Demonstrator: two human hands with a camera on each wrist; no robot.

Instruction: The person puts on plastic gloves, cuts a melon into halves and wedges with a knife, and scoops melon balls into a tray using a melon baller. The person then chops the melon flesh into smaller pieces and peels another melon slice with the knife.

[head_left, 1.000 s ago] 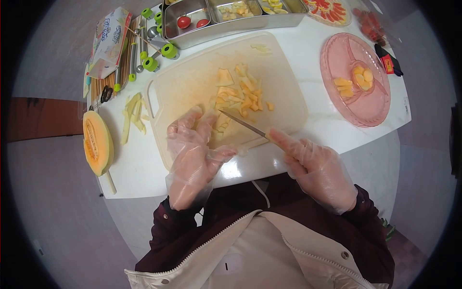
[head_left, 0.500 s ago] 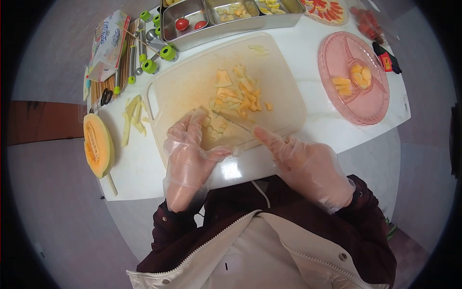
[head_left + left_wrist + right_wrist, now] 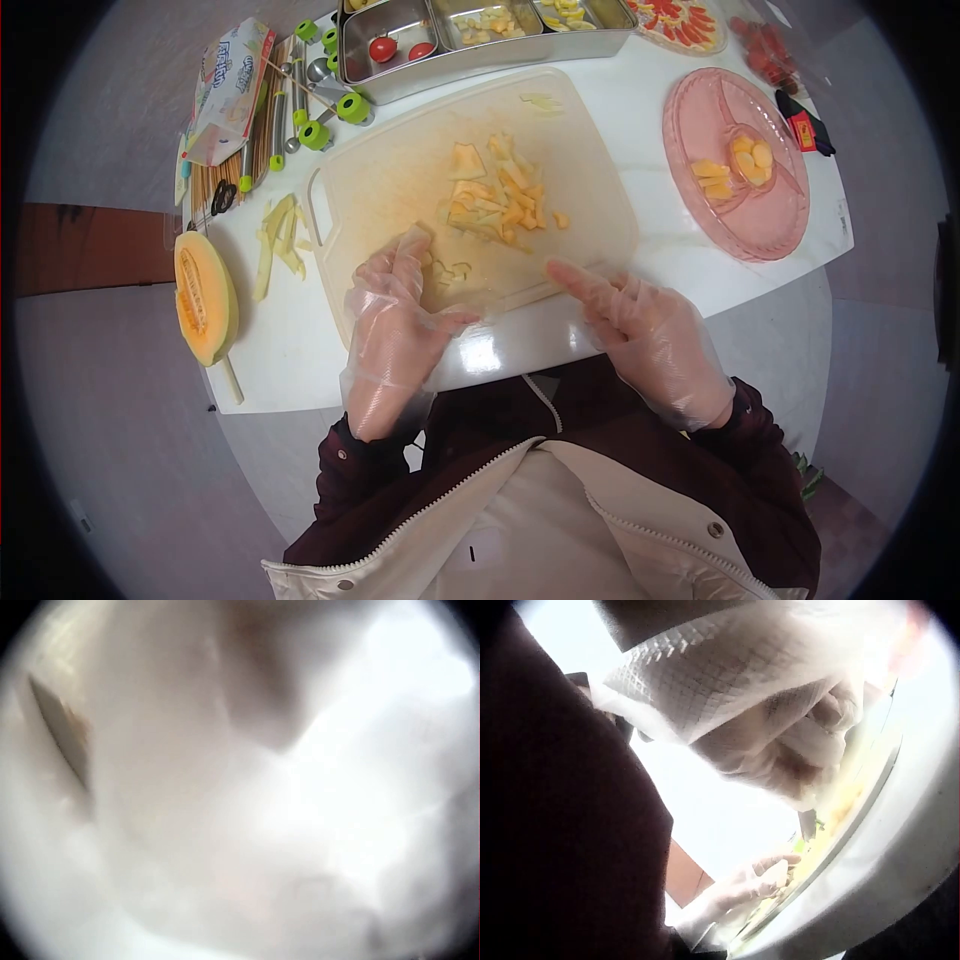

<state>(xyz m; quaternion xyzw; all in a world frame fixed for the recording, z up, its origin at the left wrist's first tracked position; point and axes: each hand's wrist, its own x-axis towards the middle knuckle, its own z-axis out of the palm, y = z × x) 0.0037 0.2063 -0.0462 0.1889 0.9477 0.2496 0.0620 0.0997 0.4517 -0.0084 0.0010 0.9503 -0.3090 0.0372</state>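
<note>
My gloved left hand (image 3: 395, 305) rests at the near left of the cutting board (image 3: 370, 175), fingers over the board and thumb spread apart. Beside its fingertips lie pale melon slices (image 3: 455, 272). In a clear glove, my right hand (image 3: 655, 335) grips a knife, index finger stretched forward over the board's near edge. The dark knife blade (image 3: 60, 735) shows at the left of the left wrist view, which is otherwise mostly blurred glove. Orange melon pieces (image 3: 510, 195) are heaped mid-board, beyond both hands.
A halved melon (image 3: 205, 300) and peel strips (image 3: 280, 245) lie at the left. Steel trays (image 3: 480, 65) with tomatoes and cut fruit stand behind the board. A pink divided plate (image 3: 735, 220) is at the right. Green-ended tools (image 3: 315, 135) and a plastic packet (image 3: 230, 90) sit back left.
My right hand moved left with the knife to the slices by the left fingers, then back right. Some cut pieces shifted toward the heap. The left hand stays almost in place.
</note>
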